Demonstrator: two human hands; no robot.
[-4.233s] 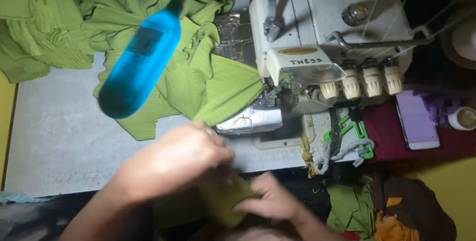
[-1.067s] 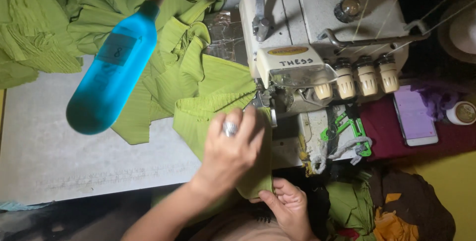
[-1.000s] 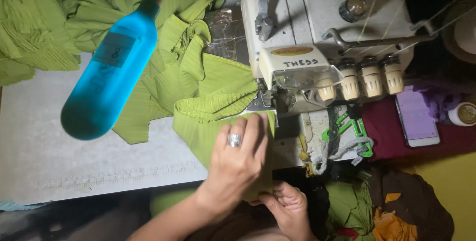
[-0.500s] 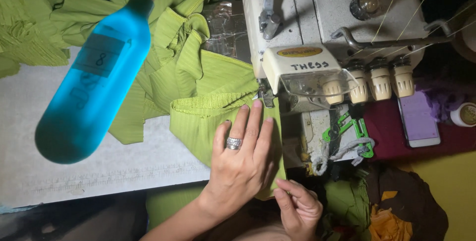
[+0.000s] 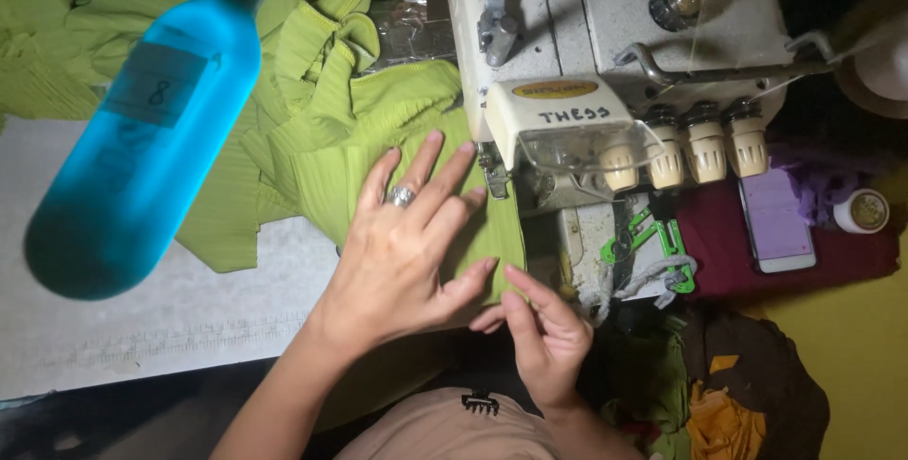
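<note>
Beside the sewing machine (image 5: 605, 63), ribbed lime-green fabric (image 5: 378, 129), flattened under left hand (image 5: 402, 243)

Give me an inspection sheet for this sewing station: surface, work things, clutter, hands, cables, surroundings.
Surface: pale table, partly covered by fabric.
Job's things: green ribbed fabric lying flat, its edge at the presser foot of the white overlock machine.
Clutter: phone on maroon cloth; small white jar; more green fabric piled at top left; blurred blue object close to the camera.
Hands: left hand spread flat on the fabric, ring on one finger; right hand pinching the fabric's near edge.
Cables: nothing seen; only thin threads above the machine.
Surroundings: dark, with mixed cloth scraps at lower right.
</note>
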